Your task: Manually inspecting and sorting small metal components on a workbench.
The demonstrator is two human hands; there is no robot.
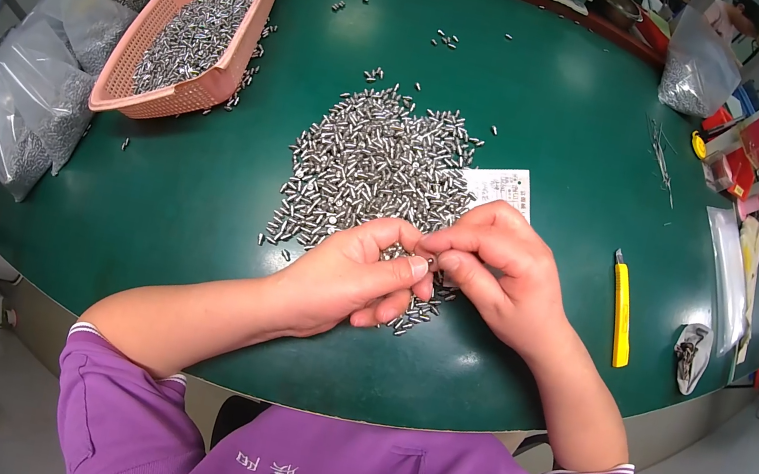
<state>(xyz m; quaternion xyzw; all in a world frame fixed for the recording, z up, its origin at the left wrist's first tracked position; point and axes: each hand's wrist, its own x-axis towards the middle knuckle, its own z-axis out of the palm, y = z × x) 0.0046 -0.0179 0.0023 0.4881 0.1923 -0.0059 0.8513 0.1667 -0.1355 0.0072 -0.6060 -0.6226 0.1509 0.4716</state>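
A large heap of small, shiny, bullet-shaped metal parts lies on the green tabletop in front of me. My left hand is curled over the near edge of the heap, with some of these parts showing between its thumb and fingers. Against its fingertips, the thumb and forefinger of my right hand pinch one small metal part. Most of that part is hidden by the fingers. Partly under the heap and behind my right hand lies a white paper slip.
A pink plastic basket full of similar parts stands at the far left, beside clear bags of parts. A yellow utility knife lies on the right, near thin metal rods and a small white pouch. Another filled bag stands far right.
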